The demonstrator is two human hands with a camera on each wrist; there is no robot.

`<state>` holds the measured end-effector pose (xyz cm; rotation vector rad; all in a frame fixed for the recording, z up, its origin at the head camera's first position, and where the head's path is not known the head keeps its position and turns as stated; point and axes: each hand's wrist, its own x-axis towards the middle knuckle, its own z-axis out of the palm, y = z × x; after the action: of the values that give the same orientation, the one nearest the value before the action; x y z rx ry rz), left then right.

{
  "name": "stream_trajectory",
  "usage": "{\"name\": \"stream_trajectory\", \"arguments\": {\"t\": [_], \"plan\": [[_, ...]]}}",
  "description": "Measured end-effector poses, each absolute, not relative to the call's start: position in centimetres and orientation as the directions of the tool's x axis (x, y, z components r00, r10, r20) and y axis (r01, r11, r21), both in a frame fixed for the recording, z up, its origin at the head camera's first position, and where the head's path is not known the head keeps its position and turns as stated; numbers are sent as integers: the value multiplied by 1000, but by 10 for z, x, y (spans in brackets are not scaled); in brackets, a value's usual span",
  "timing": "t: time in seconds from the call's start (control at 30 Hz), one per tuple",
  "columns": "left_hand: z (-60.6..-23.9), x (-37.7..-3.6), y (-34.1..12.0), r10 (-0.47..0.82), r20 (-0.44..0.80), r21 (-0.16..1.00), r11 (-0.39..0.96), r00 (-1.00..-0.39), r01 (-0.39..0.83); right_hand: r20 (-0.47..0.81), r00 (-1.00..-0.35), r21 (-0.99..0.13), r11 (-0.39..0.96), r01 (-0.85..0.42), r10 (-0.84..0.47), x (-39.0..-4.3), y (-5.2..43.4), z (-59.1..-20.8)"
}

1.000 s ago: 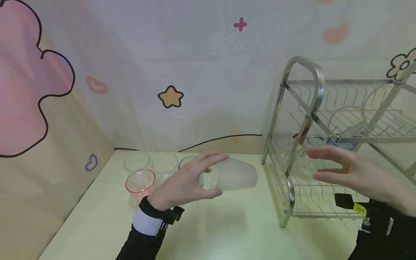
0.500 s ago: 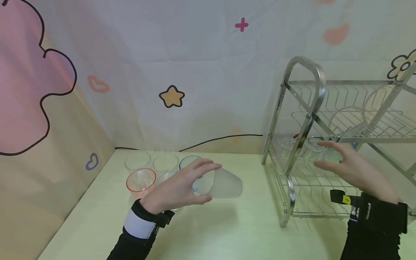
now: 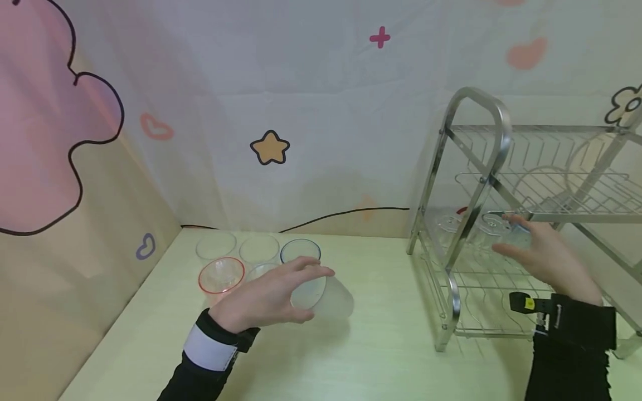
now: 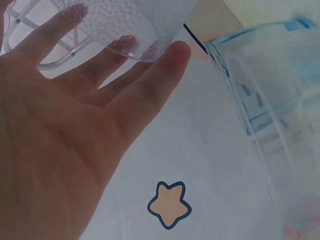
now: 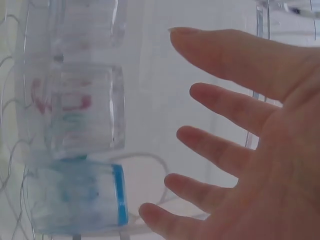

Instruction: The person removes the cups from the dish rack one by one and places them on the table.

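The head view looks forward and down from above the table (image 3: 381, 345), taking in both hands, the cups and the metal rack (image 3: 476, 167). The left wrist view sits close under the left hand (image 4: 65, 145), facing up at the wall. The right wrist view looks close past the right hand (image 5: 260, 150) into the rack, which the head view shares.

The setting is a staged kitchen corner rather than a working kitchen. A two-tier steel dish rack (image 3: 481, 223) stands on a pale green counter (image 3: 381, 345) beside a group of clear cups (image 3: 258, 250). The walls are printed cartoon backdrop sheets (image 3: 271, 147).
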<state>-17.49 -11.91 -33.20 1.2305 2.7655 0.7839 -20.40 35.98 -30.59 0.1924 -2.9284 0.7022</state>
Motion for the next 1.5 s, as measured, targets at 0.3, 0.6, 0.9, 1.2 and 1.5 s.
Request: {"name": "stream_trajectory", "arguments": {"t": [0.3, 0.6, 0.9, 1.2, 1.5], "plan": [[-336, -177, -117, 688, 102, 418, 626, -719, 658, 183, -971, -409, 887, -215, -151, -220, 330, -304], [-345, -177, -111, 672, 71, 392, 661, -737, 640, 104, -976, -467, 857, -219, -193, -240, 317, -311], [-349, -174, -111, 672, 118, 320, 671, -731, 669, 117, -956, -394, 871, -293, -269, -251, 316, -318], [-349, -176, -109, 697, 128, 292, 654, -706, 698, 95, -944, -357, 874, -328, -316, -262, 307, -325], [-354, -178, -107, 695, 190, 283, 638, -693, 717, 140, -941, -334, 881, -336, -307, -267, 301, -329]]}}
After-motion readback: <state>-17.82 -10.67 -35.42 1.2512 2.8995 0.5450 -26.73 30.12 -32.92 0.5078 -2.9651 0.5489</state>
